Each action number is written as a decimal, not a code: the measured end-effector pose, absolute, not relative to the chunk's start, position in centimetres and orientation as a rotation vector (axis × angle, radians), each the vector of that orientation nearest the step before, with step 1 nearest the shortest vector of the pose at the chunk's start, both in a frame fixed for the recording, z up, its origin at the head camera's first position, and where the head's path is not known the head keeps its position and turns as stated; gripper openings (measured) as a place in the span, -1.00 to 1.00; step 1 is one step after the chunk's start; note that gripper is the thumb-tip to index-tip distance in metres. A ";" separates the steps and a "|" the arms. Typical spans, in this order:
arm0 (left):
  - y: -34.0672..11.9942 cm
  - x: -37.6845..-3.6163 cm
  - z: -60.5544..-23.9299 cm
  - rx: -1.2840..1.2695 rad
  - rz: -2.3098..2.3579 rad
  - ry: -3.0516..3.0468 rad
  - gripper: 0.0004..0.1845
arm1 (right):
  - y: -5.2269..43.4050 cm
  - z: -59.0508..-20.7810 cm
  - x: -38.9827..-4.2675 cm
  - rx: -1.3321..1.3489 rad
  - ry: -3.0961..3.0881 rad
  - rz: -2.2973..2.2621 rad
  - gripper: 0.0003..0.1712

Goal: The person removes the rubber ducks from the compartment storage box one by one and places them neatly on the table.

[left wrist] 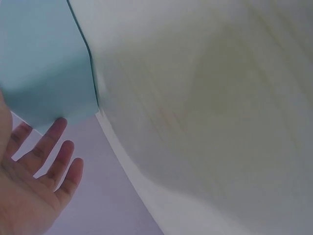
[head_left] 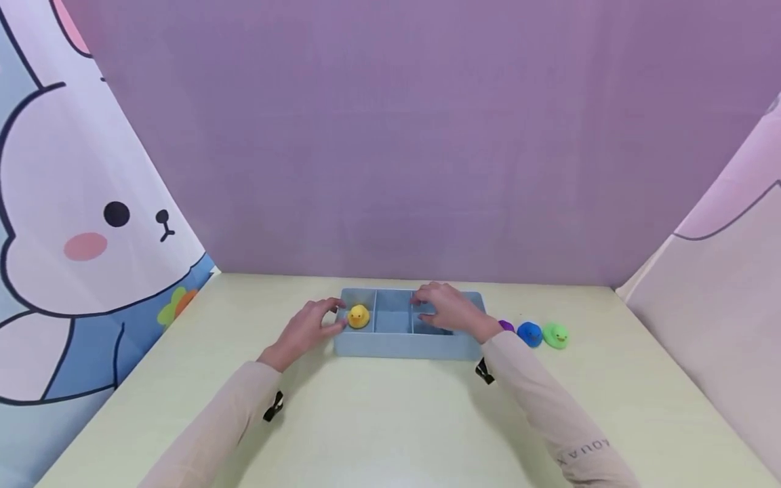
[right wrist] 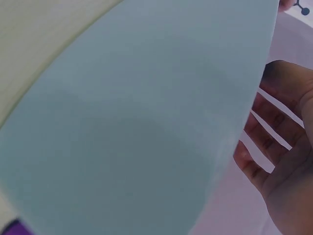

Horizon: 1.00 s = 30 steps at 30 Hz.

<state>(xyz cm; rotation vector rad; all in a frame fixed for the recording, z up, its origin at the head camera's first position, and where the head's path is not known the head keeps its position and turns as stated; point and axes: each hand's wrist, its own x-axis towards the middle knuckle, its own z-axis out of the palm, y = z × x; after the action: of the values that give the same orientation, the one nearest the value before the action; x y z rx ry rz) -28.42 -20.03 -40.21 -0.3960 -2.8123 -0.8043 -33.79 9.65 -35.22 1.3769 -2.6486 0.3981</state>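
Note:
A light blue tray [head_left: 403, 347] with three compartments lies across the middle of the table. A yellow duck [head_left: 358, 316] sits in its left compartment. My left hand [head_left: 322, 320] is at the tray's left end, thumb and fingers close to the wall; the left wrist view shows that hand [left wrist: 51, 152] with straight fingers beside the tray [left wrist: 44, 63], holding nothing. My right hand [head_left: 434, 306] hovers over the right compartment. In the right wrist view its fingers [right wrist: 266, 142] are spread and empty next to the tray wall [right wrist: 146, 122].
Three small ducks stand in a row just right of the tray: purple [head_left: 506, 326], blue [head_left: 529, 333], green [head_left: 555, 335]. The pale yellow table [head_left: 390, 420] is enclosed by a purple back wall and cartoon-print side curtains [head_left: 85, 224].

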 end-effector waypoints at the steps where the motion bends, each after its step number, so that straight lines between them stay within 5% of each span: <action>1: -19.9 -28.4 -40.2 -0.402 -0.811 -2.802 -0.59 | 9.4 -35.2 -33.8 1.370 -2.651 0.399 -0.69; 30: -19.1 -28.7 -39.7 -0.408 -0.812 -2.784 -0.61 | 0.9 -33.8 -34.8 1.420 -2.776 0.469 -0.66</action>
<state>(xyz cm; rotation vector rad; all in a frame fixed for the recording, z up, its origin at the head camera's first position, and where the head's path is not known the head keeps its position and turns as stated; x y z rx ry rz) -28.66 -19.07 -39.71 -0.4083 -2.7845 -0.8119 -34.80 0.95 -33.84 1.4202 -2.7756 0.4690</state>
